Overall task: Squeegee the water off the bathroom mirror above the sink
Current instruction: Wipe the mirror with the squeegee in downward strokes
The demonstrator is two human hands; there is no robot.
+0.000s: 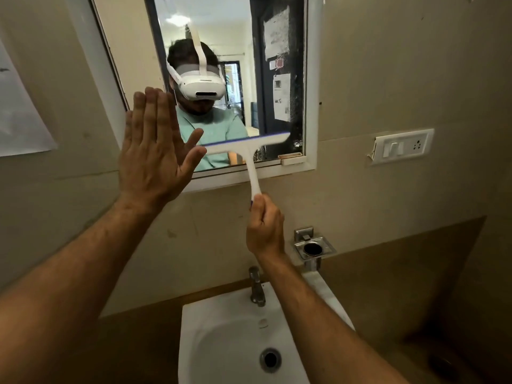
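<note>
A white-framed mirror [310, 87] hangs on the beige wall above the white sink [221, 322]. My right hand [264, 225] grips the bottom of the handle of a white squeegee [249, 151]. Its blade, blue along the top edge, lies across the lower part of the glass, tilted up to the right. Water droplets show on the right strip of the mirror. My left hand [158, 151] is raised flat with straight fingers at the mirror's left frame; whether it touches the frame I cannot tell.
A chrome tap [256, 286] stands at the back of the sink. A steel holder [313, 245] is fixed to the wall at its right. A switch plate [401, 145] sits right of the mirror, a paper sheet [19, 115] at far left.
</note>
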